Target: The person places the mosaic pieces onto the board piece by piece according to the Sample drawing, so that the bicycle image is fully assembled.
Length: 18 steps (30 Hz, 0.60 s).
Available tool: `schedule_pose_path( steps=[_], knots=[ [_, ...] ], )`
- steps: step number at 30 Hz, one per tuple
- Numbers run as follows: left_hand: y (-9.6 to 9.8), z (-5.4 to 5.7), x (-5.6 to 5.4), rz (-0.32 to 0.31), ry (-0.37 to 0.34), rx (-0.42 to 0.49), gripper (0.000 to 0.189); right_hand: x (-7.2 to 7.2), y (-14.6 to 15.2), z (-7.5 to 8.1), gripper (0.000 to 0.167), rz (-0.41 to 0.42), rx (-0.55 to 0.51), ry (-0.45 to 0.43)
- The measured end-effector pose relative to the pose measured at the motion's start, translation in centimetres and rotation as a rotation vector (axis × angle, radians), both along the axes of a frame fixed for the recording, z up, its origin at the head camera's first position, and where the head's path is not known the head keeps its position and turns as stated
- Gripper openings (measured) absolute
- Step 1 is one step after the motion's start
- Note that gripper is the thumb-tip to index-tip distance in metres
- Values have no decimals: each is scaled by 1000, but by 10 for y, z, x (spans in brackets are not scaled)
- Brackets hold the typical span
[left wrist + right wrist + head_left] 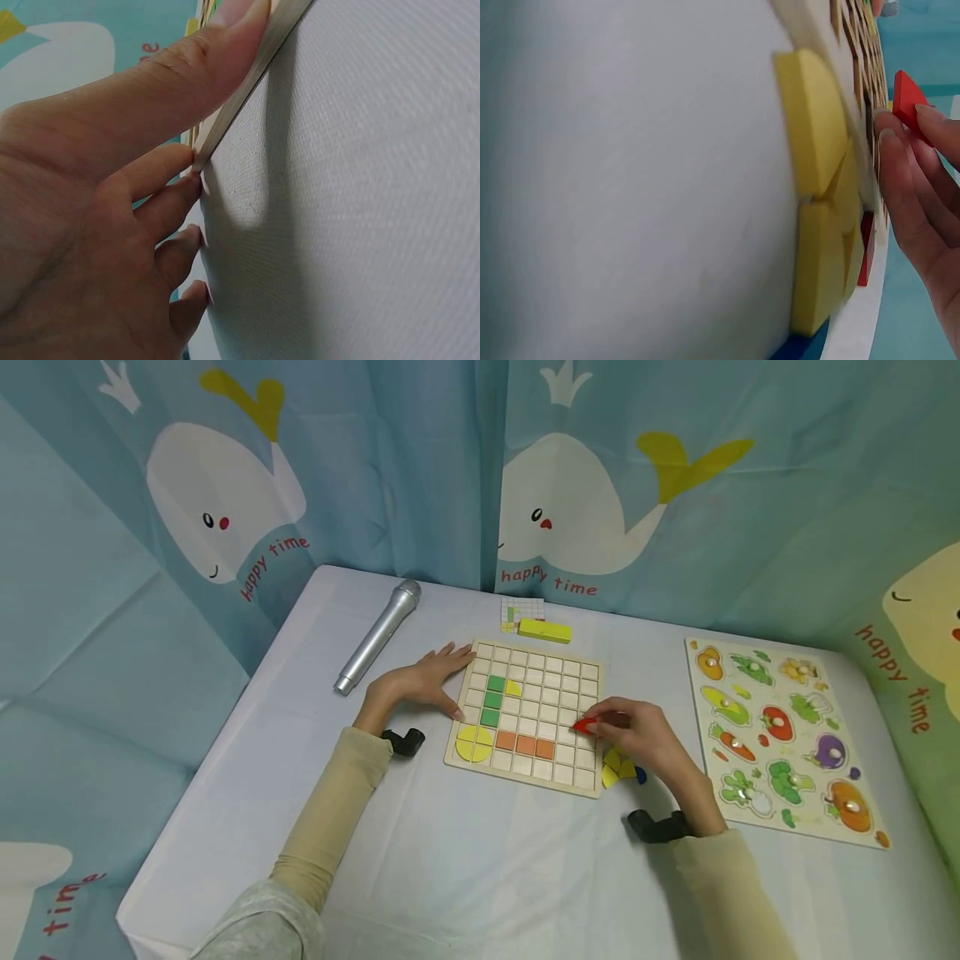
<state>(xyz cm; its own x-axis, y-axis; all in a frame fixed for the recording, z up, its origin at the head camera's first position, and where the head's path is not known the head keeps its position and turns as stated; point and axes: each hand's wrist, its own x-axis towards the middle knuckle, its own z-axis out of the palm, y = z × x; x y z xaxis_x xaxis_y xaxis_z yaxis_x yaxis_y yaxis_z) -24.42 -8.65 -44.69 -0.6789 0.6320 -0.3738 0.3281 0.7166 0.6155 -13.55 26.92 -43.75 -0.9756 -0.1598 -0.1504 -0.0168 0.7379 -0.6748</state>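
A square wooden grid board (534,770) lies on the table. My left hand (429,681) rests along its left side, fingers stretched out, the thumb over the rim as the left wrist view shows. With thumb and fingertips my right hand (637,727) pinches a red quarter-round piece (908,105) over the board's right side. Green squares (492,700) form a column in the grid, with a yellow quarter-round (513,688) beside the top one. A yellow circle (474,743) of quarter pieces fills the lower left corner, and orange squares (525,745) form a row to its right.
Loose yellow pieces (617,766) and a blue one (641,775) lie by the board's right edge. Behind the board are a pattern card (525,608) and a yellow block (545,631). A silver microphone (378,637) lies left; a vegetable puzzle (783,739) lies right.
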Motion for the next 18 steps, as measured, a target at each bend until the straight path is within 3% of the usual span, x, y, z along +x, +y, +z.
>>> schedule_pose_path(
  steps=[6, 18],
  knots=[
    [0, -1, -1, -2, 3, 0, 116, -3, -8, 1, 12, 52, -46, -1],
    [0, 0, 0, -4, 2, 2, 116, -8, -16, -2, 10, 143, -5, -1]
  ],
)
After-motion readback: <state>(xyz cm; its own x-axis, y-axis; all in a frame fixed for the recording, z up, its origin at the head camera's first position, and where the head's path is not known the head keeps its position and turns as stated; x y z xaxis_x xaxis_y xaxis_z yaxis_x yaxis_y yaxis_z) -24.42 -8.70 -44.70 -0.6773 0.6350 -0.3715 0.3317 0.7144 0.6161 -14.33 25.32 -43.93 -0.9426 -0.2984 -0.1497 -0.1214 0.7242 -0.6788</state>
